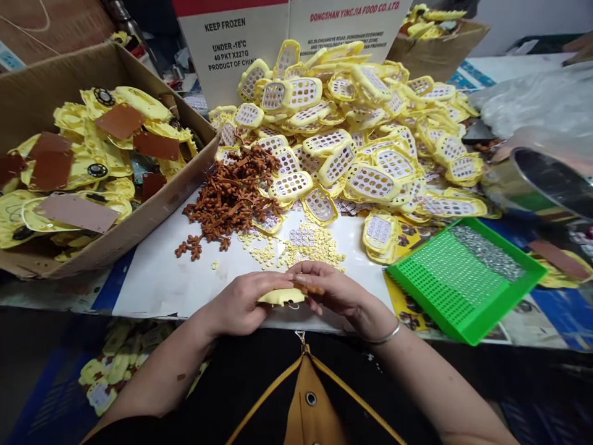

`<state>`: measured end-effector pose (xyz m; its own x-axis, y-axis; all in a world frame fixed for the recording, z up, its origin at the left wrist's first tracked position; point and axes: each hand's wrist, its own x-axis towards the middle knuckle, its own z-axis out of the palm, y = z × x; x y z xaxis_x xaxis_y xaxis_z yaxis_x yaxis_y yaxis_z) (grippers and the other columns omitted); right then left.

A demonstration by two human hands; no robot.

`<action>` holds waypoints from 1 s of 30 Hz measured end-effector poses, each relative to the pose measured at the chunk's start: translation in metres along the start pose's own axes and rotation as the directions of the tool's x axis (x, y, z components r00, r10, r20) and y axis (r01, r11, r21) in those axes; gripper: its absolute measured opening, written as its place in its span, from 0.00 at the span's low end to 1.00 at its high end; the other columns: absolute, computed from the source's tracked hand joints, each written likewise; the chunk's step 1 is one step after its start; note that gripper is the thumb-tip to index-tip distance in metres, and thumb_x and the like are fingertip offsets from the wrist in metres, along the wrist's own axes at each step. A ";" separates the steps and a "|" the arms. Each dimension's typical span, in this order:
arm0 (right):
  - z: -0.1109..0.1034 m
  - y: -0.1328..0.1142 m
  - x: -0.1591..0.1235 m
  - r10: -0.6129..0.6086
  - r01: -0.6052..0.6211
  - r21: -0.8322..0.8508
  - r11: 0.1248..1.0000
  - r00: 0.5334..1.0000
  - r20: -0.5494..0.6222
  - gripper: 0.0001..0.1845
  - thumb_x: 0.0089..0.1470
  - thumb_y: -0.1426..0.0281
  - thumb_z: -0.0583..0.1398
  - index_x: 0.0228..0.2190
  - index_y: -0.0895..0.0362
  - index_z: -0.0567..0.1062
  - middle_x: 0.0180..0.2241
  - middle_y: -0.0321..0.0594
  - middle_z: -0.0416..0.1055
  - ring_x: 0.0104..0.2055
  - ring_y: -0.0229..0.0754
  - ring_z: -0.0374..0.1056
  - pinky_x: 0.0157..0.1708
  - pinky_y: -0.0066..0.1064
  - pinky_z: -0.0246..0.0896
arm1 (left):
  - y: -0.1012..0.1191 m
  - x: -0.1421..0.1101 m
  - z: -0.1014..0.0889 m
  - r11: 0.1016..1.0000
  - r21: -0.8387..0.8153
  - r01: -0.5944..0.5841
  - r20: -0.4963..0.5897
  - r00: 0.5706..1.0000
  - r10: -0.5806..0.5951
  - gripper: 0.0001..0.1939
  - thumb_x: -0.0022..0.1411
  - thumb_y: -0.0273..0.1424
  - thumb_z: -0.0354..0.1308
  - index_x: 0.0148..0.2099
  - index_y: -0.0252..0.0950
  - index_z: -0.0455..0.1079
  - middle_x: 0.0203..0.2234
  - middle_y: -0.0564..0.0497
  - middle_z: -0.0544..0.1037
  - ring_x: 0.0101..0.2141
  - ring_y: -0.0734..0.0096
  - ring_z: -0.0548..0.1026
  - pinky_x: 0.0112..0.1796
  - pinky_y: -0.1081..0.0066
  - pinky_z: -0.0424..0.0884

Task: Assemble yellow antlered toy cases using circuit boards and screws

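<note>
Near the table's front edge, my left hand (245,301) is closed around a yellow plastic shell (281,296), a casing half like those in the pile. My right hand (336,289) meets it from the other side, its fingers closed on a brown branching part (309,288) held against the shell. The fingers hide much of both pieces. Just beyond my hands lie small yellow button pieces (311,250) scattered on the white board (152,275). A heap of brown branching parts (231,191) sits behind them to the left.
A large pile of yellow shells with grid openings (340,164) fills the back. At left stands a cardboard box (152,207) of yellow assemblies with brown boards. On the right are a green tray (445,290) holding small metal pieces and a metal bowl (509,185).
</note>
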<state>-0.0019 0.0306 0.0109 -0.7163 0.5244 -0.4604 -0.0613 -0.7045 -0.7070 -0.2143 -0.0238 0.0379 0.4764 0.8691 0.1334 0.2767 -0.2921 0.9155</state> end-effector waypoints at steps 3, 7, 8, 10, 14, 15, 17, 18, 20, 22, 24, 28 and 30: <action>0.000 0.002 -0.003 -0.049 0.046 0.083 0.995 0.998 0.032 0.20 0.44 0.61 0.70 0.35 0.58 0.73 0.22 0.31 0.72 0.15 0.30 0.66 0.13 0.19 0.65 | 0.000 -0.001 0.002 1.000 -0.024 -0.007 0.052 0.999 0.008 0.40 0.43 0.12 0.49 0.56 0.46 0.72 0.58 0.47 0.71 0.57 0.57 0.70 0.57 0.56 0.64; 0.001 0.001 -0.005 -0.121 0.116 0.154 0.981 0.993 0.018 0.21 0.48 0.57 0.68 0.39 0.55 0.72 0.24 0.31 0.73 0.16 0.31 0.67 0.12 0.21 0.66 | 0.002 0.001 0.006 0.990 -0.105 0.098 0.009 0.995 -0.098 0.33 0.46 0.14 0.54 0.52 0.44 0.75 0.63 0.46 0.63 0.63 0.55 0.61 0.60 0.57 0.58; 0.001 0.000 -0.005 -0.142 0.138 0.160 0.977 0.990 0.013 0.21 0.46 0.59 0.69 0.40 0.55 0.72 0.25 0.31 0.73 0.17 0.31 0.67 0.13 0.21 0.66 | 0.002 0.001 0.007 0.975 -0.150 0.165 -0.030 0.985 -0.172 0.29 0.47 0.15 0.57 0.50 0.42 0.76 0.62 0.45 0.65 0.62 0.54 0.62 0.60 0.58 0.58; 0.000 -0.002 -0.005 -0.205 0.209 0.173 0.963 0.978 -0.041 0.25 0.41 0.66 0.72 0.42 0.53 0.72 0.28 0.30 0.74 0.20 0.30 0.68 0.16 0.19 0.65 | 0.001 0.002 0.009 0.880 -0.340 0.332 -0.089 0.920 -0.381 0.22 0.49 0.21 0.63 0.48 0.39 0.77 0.55 0.41 0.74 0.55 0.54 0.72 0.55 0.59 0.65; -0.006 -0.004 -0.003 -0.362 0.416 0.168 0.894 0.890 -0.275 0.27 0.36 0.72 0.73 0.41 0.54 0.75 0.29 0.30 0.74 0.26 0.30 0.70 0.24 0.21 0.67 | -0.003 0.004 0.015 0.471 -0.762 0.444 0.024 0.747 -0.665 0.22 0.43 0.28 0.70 0.43 0.34 0.73 0.34 0.45 0.81 0.31 0.64 0.78 0.36 0.65 0.74; -0.007 -0.004 -0.003 -0.384 0.441 0.156 0.884 0.874 -0.298 0.25 0.37 0.72 0.73 0.40 0.55 0.75 0.29 0.31 0.74 0.26 0.30 0.70 0.27 0.22 0.68 | -0.003 0.005 0.016 0.411 -0.799 0.439 0.052 0.732 -0.680 0.22 0.41 0.27 0.70 0.42 0.33 0.73 0.32 0.45 0.81 0.29 0.65 0.78 0.34 0.67 0.73; -0.008 -0.004 -0.002 -0.403 0.457 0.138 0.879 0.865 -0.299 0.23 0.38 0.71 0.72 0.39 0.55 0.76 0.29 0.32 0.75 0.27 0.31 0.70 0.31 0.26 0.70 | -0.004 0.007 0.019 0.358 -0.824 0.440 0.078 0.713 -0.697 0.23 0.38 0.25 0.71 0.41 0.32 0.73 0.31 0.45 0.81 0.29 0.65 0.77 0.33 0.68 0.73; -0.008 -0.003 -0.003 -0.406 0.458 0.131 0.879 0.865 -0.296 0.22 0.38 0.70 0.72 0.39 0.55 0.76 0.29 0.32 0.75 0.27 0.32 0.70 0.32 0.28 0.70 | -0.004 0.009 0.020 0.346 -0.825 0.447 0.085 0.703 -0.706 0.23 0.38 0.25 0.71 0.40 0.32 0.73 0.31 0.45 0.80 0.29 0.65 0.77 0.32 0.68 0.73; -0.007 -0.004 -0.003 -0.412 0.461 0.111 0.881 0.860 -0.300 0.22 0.38 0.70 0.72 0.38 0.55 0.76 0.27 0.32 0.76 0.27 0.33 0.70 0.32 0.29 0.69 | -0.004 0.010 0.023 0.329 -0.823 0.463 0.098 0.687 -0.720 0.22 0.38 0.24 0.71 0.39 0.32 0.73 0.31 0.45 0.80 0.29 0.65 0.77 0.31 0.68 0.72; -0.005 -0.004 -0.003 -0.424 0.467 0.086 0.880 0.854 -0.303 0.23 0.37 0.71 0.73 0.38 0.55 0.76 0.25 0.31 0.76 0.26 0.33 0.70 0.31 0.28 0.68 | -0.005 0.012 0.025 0.321 -0.817 0.478 0.117 0.683 -0.721 0.23 0.37 0.25 0.71 0.39 0.32 0.73 0.30 0.46 0.80 0.28 0.66 0.77 0.31 0.69 0.72; -0.003 -0.004 -0.002 -0.438 0.475 0.060 0.878 0.848 -0.300 0.24 0.36 0.71 0.73 0.39 0.55 0.76 0.23 0.30 0.76 0.25 0.33 0.70 0.31 0.27 0.68 | -0.005 0.013 0.026 0.324 -0.809 0.491 0.130 0.686 -0.716 0.24 0.36 0.25 0.71 0.40 0.31 0.73 0.30 0.46 0.80 0.28 0.66 0.76 0.30 0.69 0.72; -0.001 -0.001 0.000 -0.474 0.498 0.008 0.867 0.830 -0.294 0.25 0.37 0.72 0.73 0.40 0.54 0.75 0.24 0.31 0.77 0.27 0.33 0.71 0.32 0.27 0.68 | -0.006 0.014 0.027 0.350 -0.784 0.513 0.132 0.688 -0.713 0.26 0.36 0.26 0.72 0.41 0.31 0.72 0.31 0.48 0.80 0.28 0.68 0.76 0.30 0.70 0.71; 0.000 0.001 0.001 -0.503 0.517 -0.028 0.855 0.817 -0.282 0.24 0.38 0.71 0.72 0.40 0.54 0.75 0.25 0.31 0.78 0.28 0.33 0.72 0.33 0.27 0.68 | -0.007 0.014 0.027 0.354 -0.773 0.526 0.141 0.687 -0.713 0.26 0.36 0.27 0.72 0.41 0.31 0.71 0.30 0.49 0.79 0.28 0.68 0.75 0.29 0.70 0.71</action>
<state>-0.0022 0.0306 0.0098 -0.3579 0.9178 -0.1720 -0.4038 -0.3181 -0.8578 -0.1869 -0.0209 0.0233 0.2478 0.7489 -0.6146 -0.2963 0.6626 0.6879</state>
